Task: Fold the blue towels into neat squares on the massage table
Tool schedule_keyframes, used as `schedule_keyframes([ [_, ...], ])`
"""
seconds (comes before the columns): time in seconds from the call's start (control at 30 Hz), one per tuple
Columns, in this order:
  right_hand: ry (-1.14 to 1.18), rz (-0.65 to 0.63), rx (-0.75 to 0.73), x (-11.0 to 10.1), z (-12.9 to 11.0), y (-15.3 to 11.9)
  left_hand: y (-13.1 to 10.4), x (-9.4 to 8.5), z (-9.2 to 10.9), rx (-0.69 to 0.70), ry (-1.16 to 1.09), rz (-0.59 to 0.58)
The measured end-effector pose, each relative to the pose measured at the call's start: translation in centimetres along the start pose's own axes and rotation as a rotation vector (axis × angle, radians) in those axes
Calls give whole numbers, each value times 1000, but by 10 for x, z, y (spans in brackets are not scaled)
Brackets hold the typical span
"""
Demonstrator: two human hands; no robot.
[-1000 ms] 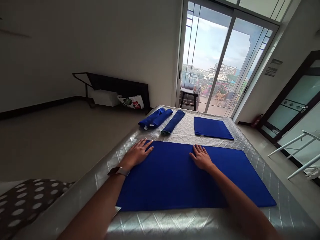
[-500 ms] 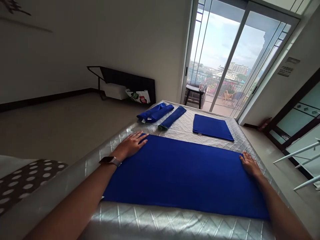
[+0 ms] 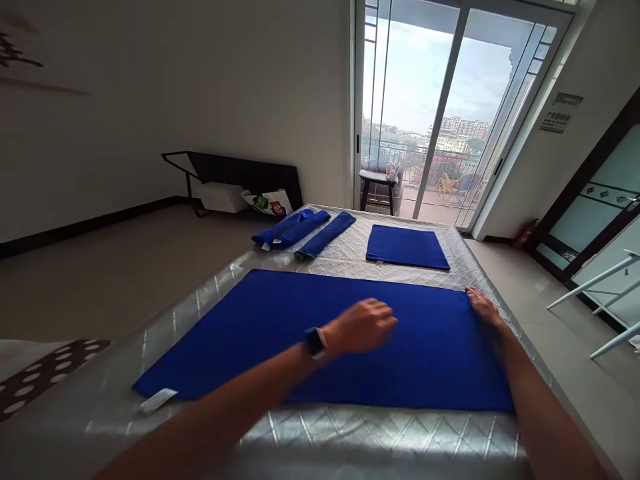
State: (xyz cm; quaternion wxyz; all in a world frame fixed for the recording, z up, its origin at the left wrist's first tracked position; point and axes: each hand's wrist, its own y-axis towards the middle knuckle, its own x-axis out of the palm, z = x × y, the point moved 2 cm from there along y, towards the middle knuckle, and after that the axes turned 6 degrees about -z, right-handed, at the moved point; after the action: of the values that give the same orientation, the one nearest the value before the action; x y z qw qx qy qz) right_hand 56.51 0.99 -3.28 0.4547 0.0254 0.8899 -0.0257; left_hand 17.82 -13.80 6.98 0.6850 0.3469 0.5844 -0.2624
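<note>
A blue cloth mat (image 3: 280,333) lies spread flat on the quilted mattress (image 3: 390,433), with a white label (image 3: 159,400) at its near left corner. Over the middle of the mat is my left hand (image 3: 364,325), slightly blurred, its fingers curled in and nothing seen in them. My right hand (image 3: 483,307) rests on the far right corner of the mat, fingers stretched out. Beyond the mat lie a folded blue cloth (image 3: 407,247), a rolled blue cloth (image 3: 325,237) and a loosely folded blue cloth bundle (image 3: 290,230).
Behind the bed stand a black frame (image 3: 245,170), a white box (image 3: 220,197) and a printed bag (image 3: 270,202). A sliding glass door (image 3: 440,120) is at the back, with a stool (image 3: 378,180) beyond it. White legs of furniture (image 3: 595,280) stand at right.
My left hand has left the mat's far left corner, moved right over its middle and curled its fingers. My right hand stays at the far right corner. The view has shifted slightly.
</note>
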Motion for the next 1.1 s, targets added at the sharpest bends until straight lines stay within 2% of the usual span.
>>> schedule_keyframes([
  [0.07,17,5,-7,-2,3,4,46,15,59,246,58,-11],
  [0.13,40,4,-11,-5,4,7,85,28,106,375,45,18],
  [0.2,64,0,-15,-7,4,10,113,41,137,420,7,-23],
  [0.27,91,-4,-17,-9,5,12,129,54,153,458,-23,-70],
  [0.37,137,-5,-12,-9,6,15,135,71,158,525,-40,-36],
  [0.47,187,6,6,-6,7,16,134,85,156,515,-38,33],
  [0.6,219,27,32,-5,4,15,135,92,155,495,-32,40],
  [0.73,201,41,37,-8,0,13,134,84,154,465,-36,52],
  [0.9,124,50,32,-11,-7,12,125,63,148,487,-66,-34],
  [1.1,-2,99,10,-17,-23,3,94,39,132,287,2,-73],
])
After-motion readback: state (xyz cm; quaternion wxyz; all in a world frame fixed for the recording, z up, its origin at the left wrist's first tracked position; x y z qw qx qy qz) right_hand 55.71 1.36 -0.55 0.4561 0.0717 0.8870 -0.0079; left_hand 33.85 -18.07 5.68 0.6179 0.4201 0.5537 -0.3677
